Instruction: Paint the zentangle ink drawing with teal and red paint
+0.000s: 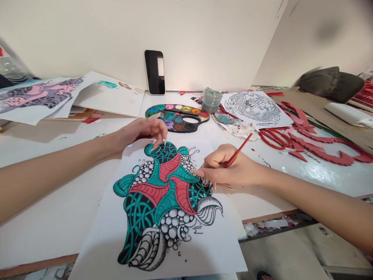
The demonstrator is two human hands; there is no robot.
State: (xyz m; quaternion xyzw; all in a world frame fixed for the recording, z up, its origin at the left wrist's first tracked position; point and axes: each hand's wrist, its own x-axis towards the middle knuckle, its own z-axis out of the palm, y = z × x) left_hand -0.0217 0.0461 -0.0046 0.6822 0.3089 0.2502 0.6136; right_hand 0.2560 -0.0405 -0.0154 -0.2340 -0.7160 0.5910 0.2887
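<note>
Two bare hands work at one patterned drawing (169,190), which lies at the dial's centre on the white table (52,182); three red blades swirl among green ones at its middle. The left hand (151,132), at twelve o'clock, is loosely curled and grasps no tool, its fingertips by the sheet's top edge; whether they press on it I cannot tell. The right hand (227,167), at two o'clock, pinches one red-handled brush (239,151), the handle slanting up toward one o'clock, the tip mostly hidden.

One black palette (200,125) sits at twelve, its round wells holding greens, pink, white, yellow, orange, purple and brown. One clear jar (211,100), at one o'clock, holds cloudy greyish liquid.

One phone (155,72) leans upright against the wall at twelve. One dragon line drawing (252,109) lies at one o'clock, and paint-smeared crumpled paper (233,125) lies below the jar. At two o'clock are red looped handles (275,139) and several red paper strips (323,149). One pink-and-grey picture (37,93) lies at ten. The left hand overlaps the palette's near-left edge; the right covers part of the drawing's right side.
</note>
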